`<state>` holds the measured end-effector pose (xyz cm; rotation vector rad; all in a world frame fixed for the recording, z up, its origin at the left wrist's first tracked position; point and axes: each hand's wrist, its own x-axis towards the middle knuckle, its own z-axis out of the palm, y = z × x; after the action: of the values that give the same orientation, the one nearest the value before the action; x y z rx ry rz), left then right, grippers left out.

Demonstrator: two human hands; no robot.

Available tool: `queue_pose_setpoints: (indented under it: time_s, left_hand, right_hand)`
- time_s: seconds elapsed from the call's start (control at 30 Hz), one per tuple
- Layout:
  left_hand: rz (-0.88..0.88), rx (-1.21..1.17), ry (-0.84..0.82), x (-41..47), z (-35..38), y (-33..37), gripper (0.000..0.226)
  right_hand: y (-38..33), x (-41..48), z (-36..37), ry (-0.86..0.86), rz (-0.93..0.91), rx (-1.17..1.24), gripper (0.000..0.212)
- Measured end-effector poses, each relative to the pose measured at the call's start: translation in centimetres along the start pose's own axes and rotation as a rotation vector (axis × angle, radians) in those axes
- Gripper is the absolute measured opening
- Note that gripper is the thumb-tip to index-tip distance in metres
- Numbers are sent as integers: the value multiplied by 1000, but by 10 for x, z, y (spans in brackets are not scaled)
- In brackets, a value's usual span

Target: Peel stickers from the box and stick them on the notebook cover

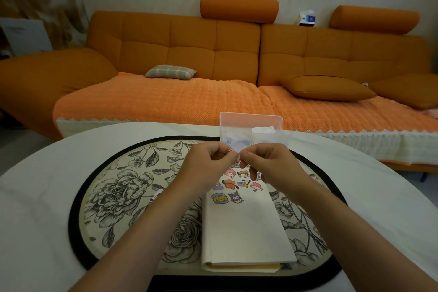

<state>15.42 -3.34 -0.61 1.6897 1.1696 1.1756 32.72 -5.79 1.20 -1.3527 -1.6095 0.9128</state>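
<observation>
Head view, reading left to right: a white desk point(35, 208) carries an oval floral mat point(113, 197) with a black border. Behind it stands an orange sofa point(189, 42) with a plaid cushion point(170, 71) on its left seat. The left hand point(206, 166) is raised over the far end of the mat, fingers curled, thumb and forefinger pinching a small pale sticker point(233, 153); its design is too small to make out. A cream notebook point(244, 232) lies closed on the mat between the forearms, spine edge towards the camera. Cartoon stickers point(233, 187) sit on the far part of its cover, and the hands hide some of them. A clear plastic box point(253, 130) stands on the desk just beyond the hands, with its lid upright and white slips inside; the knuckles cover its lower front. The right hand point(267, 163) meets the left at the fingertips, fingers curled, pinching the same sticker. Further right, an orange cushion point(327, 87) lies on the sofa seat, and a small blue-and-white carton point(307, 18) stands on the sofa back.
</observation>
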Motion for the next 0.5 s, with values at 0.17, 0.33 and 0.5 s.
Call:
queue_pose_setpoints:
  time_s: [0.17, 0.33, 0.5]
  left_hand:
    - [0, 8, 6, 0, 0, 0, 12]
    - [5, 13, 10, 0, 0, 0, 13]
    - [11, 41, 0, -1, 1, -3, 9]
  right_hand:
    - [0, 0, 0, 8, 15, 47, 17]
    - [-2, -2, 0, 19, -3, 8, 16]
    - [0, -2, 1, 59, -54, -144, 18]
